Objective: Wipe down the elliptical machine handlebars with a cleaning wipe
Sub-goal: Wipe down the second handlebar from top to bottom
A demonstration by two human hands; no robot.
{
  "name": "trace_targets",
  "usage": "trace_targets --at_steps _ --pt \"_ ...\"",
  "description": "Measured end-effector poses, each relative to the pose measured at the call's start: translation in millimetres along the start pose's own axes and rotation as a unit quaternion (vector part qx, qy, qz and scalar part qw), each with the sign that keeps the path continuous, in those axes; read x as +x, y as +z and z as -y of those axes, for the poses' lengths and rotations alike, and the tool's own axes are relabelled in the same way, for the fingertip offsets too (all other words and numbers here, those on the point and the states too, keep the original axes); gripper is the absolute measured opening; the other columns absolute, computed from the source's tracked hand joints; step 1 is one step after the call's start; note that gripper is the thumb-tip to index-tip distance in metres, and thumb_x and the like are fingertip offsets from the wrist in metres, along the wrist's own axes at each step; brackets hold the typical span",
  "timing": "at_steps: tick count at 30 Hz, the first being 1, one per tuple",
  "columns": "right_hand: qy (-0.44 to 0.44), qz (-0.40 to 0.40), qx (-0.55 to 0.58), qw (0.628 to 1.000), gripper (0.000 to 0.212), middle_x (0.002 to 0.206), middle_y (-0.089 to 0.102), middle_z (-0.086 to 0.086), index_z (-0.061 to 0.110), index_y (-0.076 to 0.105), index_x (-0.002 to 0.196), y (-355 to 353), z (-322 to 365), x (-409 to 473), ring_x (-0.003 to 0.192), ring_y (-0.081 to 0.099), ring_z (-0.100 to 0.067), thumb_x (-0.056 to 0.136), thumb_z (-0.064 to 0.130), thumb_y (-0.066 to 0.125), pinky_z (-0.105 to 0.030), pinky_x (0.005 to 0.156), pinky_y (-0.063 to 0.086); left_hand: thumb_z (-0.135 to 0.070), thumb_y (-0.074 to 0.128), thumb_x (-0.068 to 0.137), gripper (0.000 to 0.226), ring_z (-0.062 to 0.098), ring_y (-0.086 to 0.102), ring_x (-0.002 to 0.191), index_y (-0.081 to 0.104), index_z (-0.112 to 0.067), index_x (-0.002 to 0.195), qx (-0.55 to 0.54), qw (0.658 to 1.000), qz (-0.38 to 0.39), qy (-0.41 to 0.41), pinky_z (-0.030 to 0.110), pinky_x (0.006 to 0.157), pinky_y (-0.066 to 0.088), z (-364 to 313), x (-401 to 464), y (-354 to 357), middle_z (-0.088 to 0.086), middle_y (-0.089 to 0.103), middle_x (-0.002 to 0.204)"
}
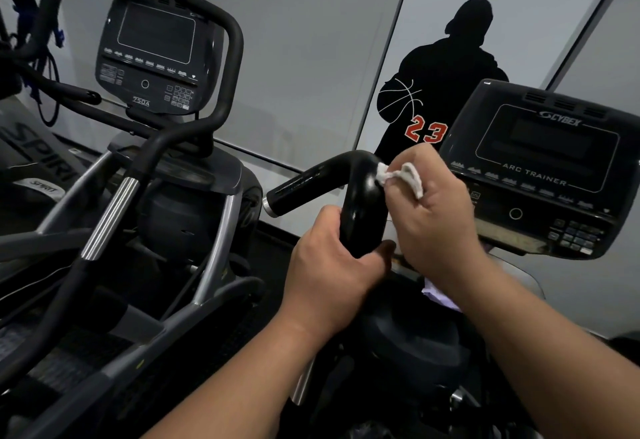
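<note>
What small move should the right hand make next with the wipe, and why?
Probably slide the white wipe over the bend and out along the handlebar toward its free end. The right hand pinches the wipe against the bend's right side only, while the left hand grips the bar lower down, steadying it. The stretch to the end cap looks shiny but has no wipe on it.

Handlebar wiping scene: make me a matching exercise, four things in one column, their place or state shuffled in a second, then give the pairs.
Column one:
1. left hand
2. right hand
3. wipe
4. console marked 750A

Column two:
A. on the neighbouring machine, at upper left
B. grips the black handlebar below its bend
C. white, bunched, pressed against the handlebar near the bend
D. pinches the wipe

Pairs: 1-B, 2-D, 3-C, 4-A
</note>
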State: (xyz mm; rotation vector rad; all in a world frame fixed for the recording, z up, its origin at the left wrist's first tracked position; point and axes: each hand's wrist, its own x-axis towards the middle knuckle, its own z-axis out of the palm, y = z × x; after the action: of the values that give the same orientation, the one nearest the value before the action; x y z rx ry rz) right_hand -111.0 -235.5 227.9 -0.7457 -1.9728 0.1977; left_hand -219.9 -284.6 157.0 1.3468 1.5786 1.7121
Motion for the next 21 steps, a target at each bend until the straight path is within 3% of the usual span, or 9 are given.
trace_targets --at_steps 2,4,7,10,14,18,21 --pt "-0.018 -0.011 0.014 1.000 0.012 0.064 0.052 0.003 0.018 0.052 0.084 4.9 2.8 -6.6 0.056 0.047 -0.013 0.089 0.008 0.057 -0.033 0.051 0.040 -0.061 0.076 0.062 0.047 0.010 0.063 0.068 0.054 -0.027 0.084 -0.003 1.000 0.000 0.001 0.041 0.065 0.057 -1.0 -0.5 0.2 -0.007 0.066 0.074" --pt "-0.015 -0.025 0.024 0.999 0.013 0.064 0.052 0.003 0.020 0.053 0.084 7.6 2.0 -9.7 0.057 0.048 -0.015 0.089 0.009 0.057 -0.034 0.051 0.040 -0.058 0.079 0.065 0.044 0.007 0.062 0.066 0.054 -0.027 0.084 -0.004 1.000 0.001 0.001 0.039 0.064 0.057 -1.4 -0.8 -0.2 -0.007 0.066 0.073" --pt "0.023 -0.065 0.069 0.995 0.008 0.067 0.052 -0.001 0.010 0.053 0.083 10.3 0.2 -9.9 0.059 0.047 -0.018 0.090 0.007 0.056 -0.037 0.054 0.041 -0.051 0.082 0.067 0.040 0.006 0.059 0.063 0.054 -0.027 0.082 -0.003 1.000 0.000 0.004 0.035 0.060 0.055 -0.5 -0.8 -0.8 -0.008 0.063 0.072" --pt "-0.024 -0.050 0.064 0.996 0.009 0.072 0.056 0.005 0.014 0.057 0.085 14.6 3.5 -15.5 0.064 0.052 -0.018 0.089 0.006 0.059 -0.034 0.058 0.042 -0.063 0.075 0.061 0.046 0.007 0.062 0.068 0.054 -0.030 0.085 -0.010 1.000 0.006 0.002 0.038 0.063 0.057 -1.1 -0.7 -0.8 -0.013 0.066 0.079" --pt "0.006 -0.068 0.072 0.995 0.006 0.075 0.060 -0.004 0.010 0.061 0.086 6.0 -5.8 -7.5 0.068 0.056 -0.024 0.090 0.006 0.062 -0.048 0.061 0.047 -0.050 0.082 0.069 0.038 0.007 0.062 0.069 0.055 -0.029 0.085 -0.002 1.000 -0.002 0.000 0.039 0.064 0.057 -0.2 0.3 0.9 -0.011 0.065 0.078" --pt "-0.068 -0.023 0.024 0.997 0.014 0.084 0.062 0.008 0.019 0.062 0.091 10.6 2.3 -21.1 0.077 0.060 -0.020 0.085 0.007 0.063 -0.043 0.066 0.049 -0.063 0.074 0.064 0.045 0.004 0.063 0.072 0.055 -0.030 0.088 -0.006 1.000 0.000 0.004 0.038 0.066 0.057 -1.2 0.0 -1.1 -0.017 0.067 0.085" --pt "-0.021 -0.052 0.038 0.998 0.008 0.080 0.060 0.004 0.020 0.060 0.089 5.7 -4.9 -13.0 0.073 0.057 -0.023 0.090 0.012 0.062 -0.048 0.064 0.049 -0.054 0.080 0.068 0.041 0.006 0.063 0.071 0.056 -0.028 0.086 0.001 1.000 -0.008 0.003 0.037 0.066 0.056 -0.8 0.5 1.0 -0.009 0.067 0.078"
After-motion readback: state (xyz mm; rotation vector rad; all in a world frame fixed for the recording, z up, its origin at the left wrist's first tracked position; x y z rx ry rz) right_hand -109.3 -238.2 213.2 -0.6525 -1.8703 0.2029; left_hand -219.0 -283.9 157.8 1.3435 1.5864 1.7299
